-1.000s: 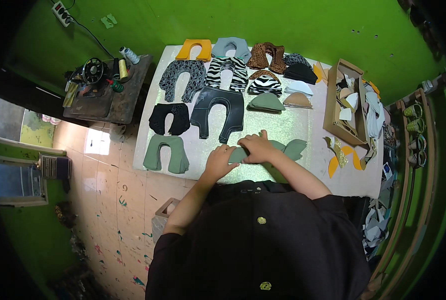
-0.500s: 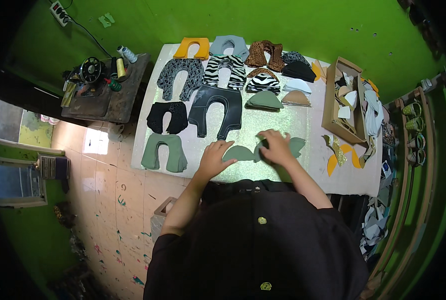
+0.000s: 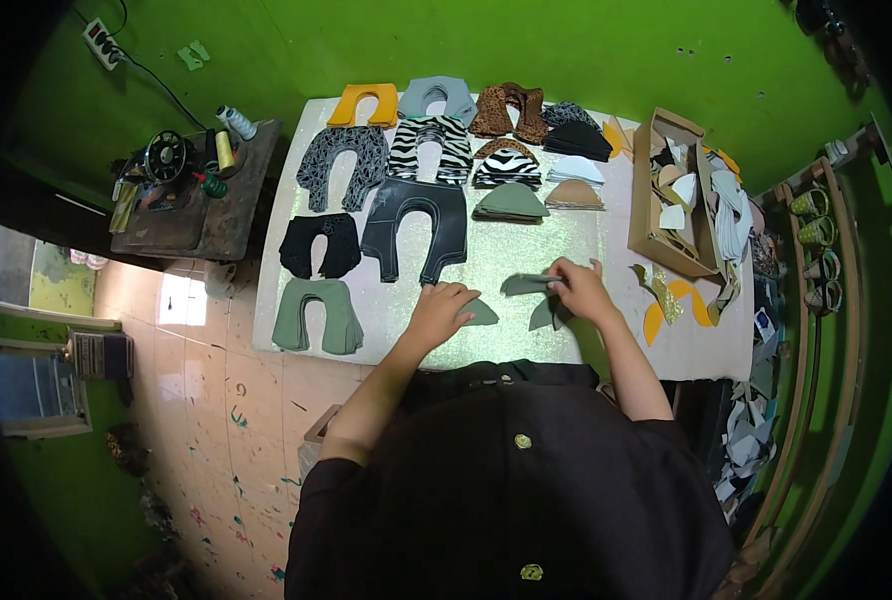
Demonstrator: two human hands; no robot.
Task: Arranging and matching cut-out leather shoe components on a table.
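Note:
My right hand pinches a few green half-moon pieces between thumb and fingers, lifted and tilted above the table. Under and beside it another green piece shows, partly hidden by the hand. My left hand rests on the table's near side, its fingers stretched and its thumb apart. Next to that thumb lies a flat green half-moon piece, touched by the hand and partly covered. Farther back sits a stack of green half-moon pieces, beside a tan half-moon stack.
U-shaped stacks, such as green, black and dark grey ones, stand on the left of the pale table. A cardboard box of scraps is at the right, near yellow offcuts. A sewing machine stands far left.
My right hand has picked up green half-moon pieces that were lying on the table and tilted them. My left hand stays by its piece. The whole view has shifted slightly.

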